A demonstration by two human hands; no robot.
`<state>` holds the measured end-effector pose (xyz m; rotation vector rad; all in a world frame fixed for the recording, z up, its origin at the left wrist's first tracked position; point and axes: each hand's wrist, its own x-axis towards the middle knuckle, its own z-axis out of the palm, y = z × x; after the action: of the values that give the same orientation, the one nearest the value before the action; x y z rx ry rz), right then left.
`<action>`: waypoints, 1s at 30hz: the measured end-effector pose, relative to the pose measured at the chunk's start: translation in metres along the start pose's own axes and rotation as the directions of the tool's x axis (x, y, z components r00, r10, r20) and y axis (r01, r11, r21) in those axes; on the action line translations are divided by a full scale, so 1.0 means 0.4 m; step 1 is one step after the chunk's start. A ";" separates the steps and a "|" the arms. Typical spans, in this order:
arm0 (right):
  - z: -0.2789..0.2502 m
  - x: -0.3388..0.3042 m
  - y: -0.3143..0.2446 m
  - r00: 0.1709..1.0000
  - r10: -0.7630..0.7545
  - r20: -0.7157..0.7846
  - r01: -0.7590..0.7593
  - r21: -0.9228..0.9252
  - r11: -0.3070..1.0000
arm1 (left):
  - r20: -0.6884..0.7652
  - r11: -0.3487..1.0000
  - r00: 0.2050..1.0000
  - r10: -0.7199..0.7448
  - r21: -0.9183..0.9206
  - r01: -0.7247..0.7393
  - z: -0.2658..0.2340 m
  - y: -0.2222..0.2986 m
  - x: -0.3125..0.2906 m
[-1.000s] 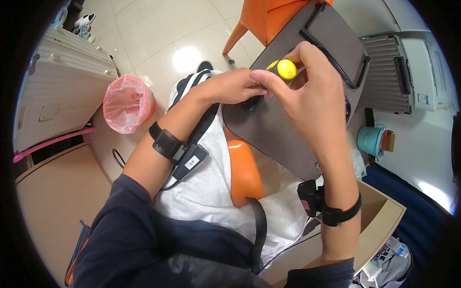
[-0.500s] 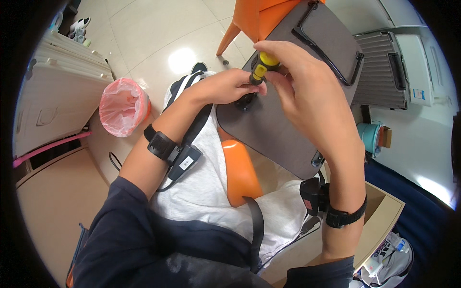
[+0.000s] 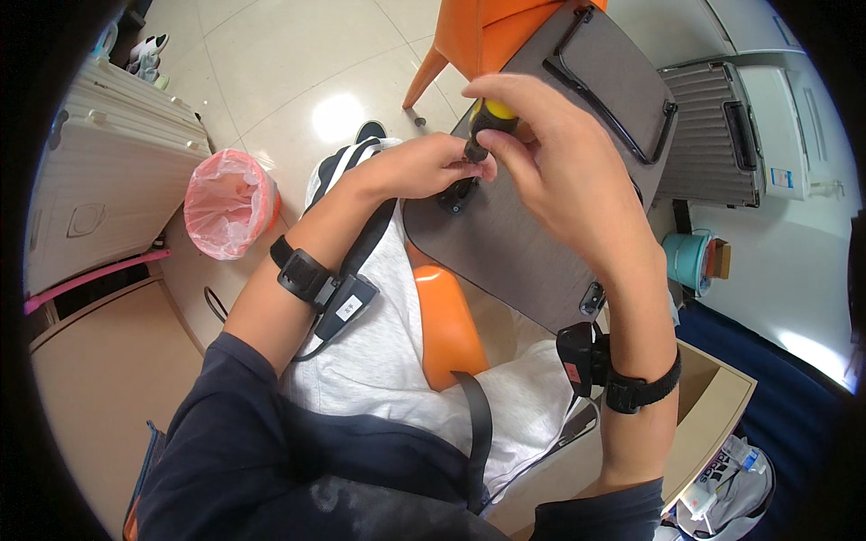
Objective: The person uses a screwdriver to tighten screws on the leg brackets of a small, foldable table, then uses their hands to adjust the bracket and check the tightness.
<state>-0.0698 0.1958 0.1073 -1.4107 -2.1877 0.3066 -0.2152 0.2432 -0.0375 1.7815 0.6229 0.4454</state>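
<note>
My right hand (image 3: 568, 162) grips the handle of a black and yellow screwdriver (image 3: 492, 123), thumb on one side and fingers curled over its top. Just below the handle, the fingers of my left hand (image 3: 442, 169) are pinched together around the lower end, where the shaft is hidden. Under them is a black bracket (image 3: 458, 196) at the corner of a grey-brown board (image 3: 532, 239). This board looks like a small folding table lying underside up, with a folded black metal leg (image 3: 613, 117) at its far end. Another black bracket (image 3: 593, 298) sits at its near right corner.
An orange chair (image 3: 469, 41) stands beyond the board. Left on the floor is a pink-lined bin (image 3: 230, 206). To the right are a ribbed grey suitcase (image 3: 708, 135), a teal bucket (image 3: 686, 260), an open drawer (image 3: 722, 388) and a grey bag (image 3: 735, 487).
The screwdriver handle has turned in my right hand, and its yellow part shows less. My right thumb and fingers have shifted slightly left. My left hand stays almost in place.
</note>
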 end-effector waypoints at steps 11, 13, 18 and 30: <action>0.002 0.000 -0.039 0.991 0.136 0.022 -0.130 -0.170 0.977 | -0.078 0.997 0.997 0.012 -0.073 -0.017 0.021 -0.022 0.004; -0.005 -0.001 -0.035 0.997 0.021 0.080 -0.018 -0.037 0.999 | -0.032 0.998 0.999 -0.024 0.052 0.026 0.006 -0.032 0.004; 0.010 -0.003 -0.028 0.999 -0.004 0.038 0.008 -0.087 0.996 | -0.051 0.998 0.998 -0.045 0.048 0.048 0.009 -0.002 -0.006; -0.026 -0.001 -0.018 0.982 0.082 0.168 -0.089 0.030 0.996 | 0.042 0.999 0.999 0.035 -0.026 -0.034 0.003 -0.019 -0.002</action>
<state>-0.0696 0.1915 0.1192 -1.5090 -2.2439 0.5117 -0.2166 0.2436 -0.0450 1.7757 0.5552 0.4366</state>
